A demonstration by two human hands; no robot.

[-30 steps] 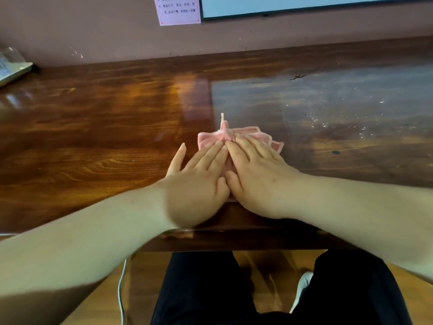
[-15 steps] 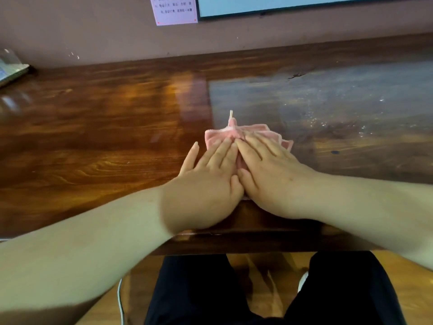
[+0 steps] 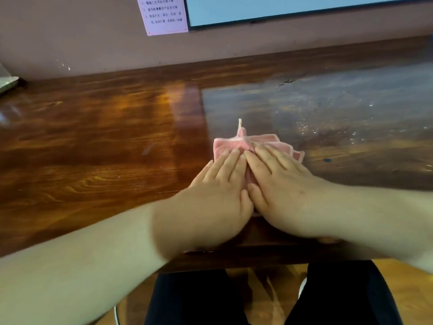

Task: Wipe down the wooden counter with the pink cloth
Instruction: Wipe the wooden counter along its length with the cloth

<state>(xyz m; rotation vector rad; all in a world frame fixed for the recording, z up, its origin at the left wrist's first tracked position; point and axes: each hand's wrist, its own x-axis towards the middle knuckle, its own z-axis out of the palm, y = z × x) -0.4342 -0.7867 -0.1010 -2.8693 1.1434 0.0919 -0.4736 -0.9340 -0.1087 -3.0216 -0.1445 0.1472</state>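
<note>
Cloth (image 3: 236, 145) mostly hidden under flat left hand (image 3: 214, 198) and right hand (image 3: 284, 191), fingers straight, pressing; loop pointing away across counter (image 3: 105, 141).

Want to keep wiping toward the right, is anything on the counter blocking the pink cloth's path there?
Nothing visible blocks it. Right of the pink cloth the wooden counter shows only specks and smears.

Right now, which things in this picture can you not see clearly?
- Pink cloth: near part hidden under the left hand and right hand, head view.
- Pink notice: top cut off, print too small.
- Object at the left edge: cut off, unidentifiable.
</note>
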